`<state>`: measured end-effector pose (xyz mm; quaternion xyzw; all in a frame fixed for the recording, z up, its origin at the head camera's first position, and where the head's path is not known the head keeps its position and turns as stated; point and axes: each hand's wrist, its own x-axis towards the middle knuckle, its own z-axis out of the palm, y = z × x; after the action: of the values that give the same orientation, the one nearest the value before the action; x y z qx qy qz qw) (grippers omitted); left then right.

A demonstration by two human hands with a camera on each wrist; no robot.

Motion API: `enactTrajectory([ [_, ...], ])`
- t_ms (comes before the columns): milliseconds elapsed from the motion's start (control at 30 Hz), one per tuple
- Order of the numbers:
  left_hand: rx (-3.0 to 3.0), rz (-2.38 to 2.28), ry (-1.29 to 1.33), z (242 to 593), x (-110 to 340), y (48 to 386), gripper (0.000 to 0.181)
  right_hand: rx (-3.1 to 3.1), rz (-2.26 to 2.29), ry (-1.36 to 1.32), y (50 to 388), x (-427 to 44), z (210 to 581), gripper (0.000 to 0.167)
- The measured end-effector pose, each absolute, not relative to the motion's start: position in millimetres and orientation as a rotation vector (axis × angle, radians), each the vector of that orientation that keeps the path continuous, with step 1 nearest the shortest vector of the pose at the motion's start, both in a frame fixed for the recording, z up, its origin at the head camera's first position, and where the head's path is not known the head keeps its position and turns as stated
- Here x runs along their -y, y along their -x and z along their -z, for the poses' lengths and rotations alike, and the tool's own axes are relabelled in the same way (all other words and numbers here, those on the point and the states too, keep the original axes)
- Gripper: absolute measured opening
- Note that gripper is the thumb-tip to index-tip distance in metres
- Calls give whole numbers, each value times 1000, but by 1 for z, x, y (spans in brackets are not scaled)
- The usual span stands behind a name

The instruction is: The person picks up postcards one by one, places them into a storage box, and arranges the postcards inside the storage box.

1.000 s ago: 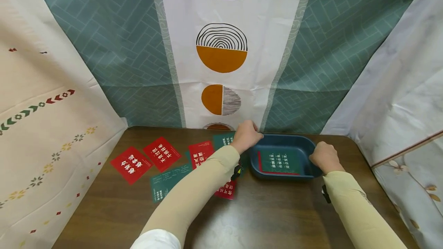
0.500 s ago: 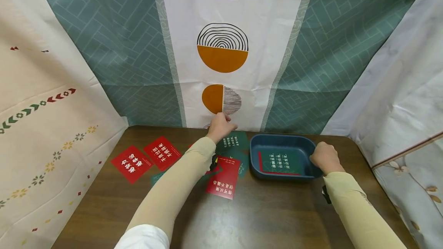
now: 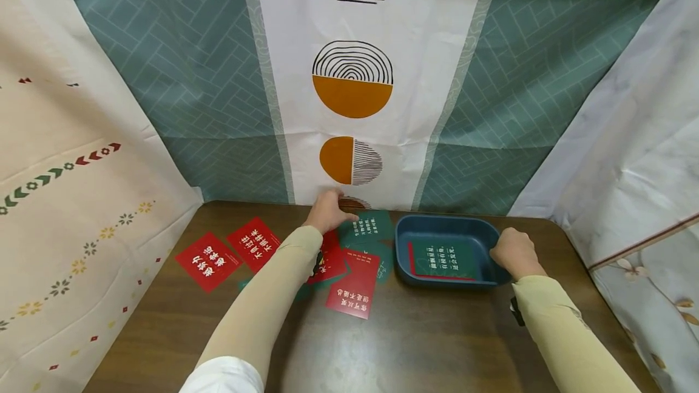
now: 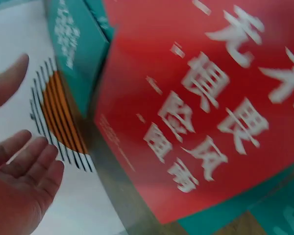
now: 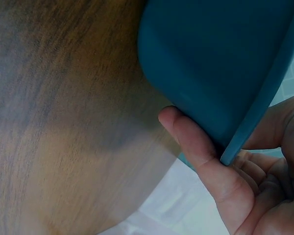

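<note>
My left hand (image 3: 327,210) is over the back of the table, its thumb apart from its fingers and nothing held. Closest to it lies a red card (image 4: 186,137) with white characters, partly hidden by my arm in the head view. Right of that hand is a green card (image 3: 378,226) with white writing. My right hand (image 3: 515,252) grips the right end of a dark blue tray (image 3: 437,220); the right wrist view shows its rim between thumb and fingers (image 5: 201,147). Inside the tray a green card (image 3: 453,256) lies on top of a red one.
Another red card (image 3: 352,296) lies in front of the green ones. Two more red cards (image 3: 207,261) are at the left, and a green card beside my left forearm is mostly covered. A patterned cloth (image 3: 235,77) hangs behind the wooden table (image 3: 382,344).
My left hand has moved left from the tray's left end, past the green card, and down near the red card. My right hand stays on the tray.
</note>
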<state>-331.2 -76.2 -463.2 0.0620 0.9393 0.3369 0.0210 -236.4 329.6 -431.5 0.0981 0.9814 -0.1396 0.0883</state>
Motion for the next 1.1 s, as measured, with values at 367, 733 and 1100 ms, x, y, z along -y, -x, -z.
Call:
enactTrajectory([
  [367,-2833,-587,-273,481,74,333,101,-2917,416,-267,233,-331,433,17],
  [733,-2926,-232,-372,483,66,330,106,-2924,419,-279,234,-331,431,19],
  [1100,-2954,-208,-390,484,62,328,99,-2945,401,-265,235,-331,433,24],
])
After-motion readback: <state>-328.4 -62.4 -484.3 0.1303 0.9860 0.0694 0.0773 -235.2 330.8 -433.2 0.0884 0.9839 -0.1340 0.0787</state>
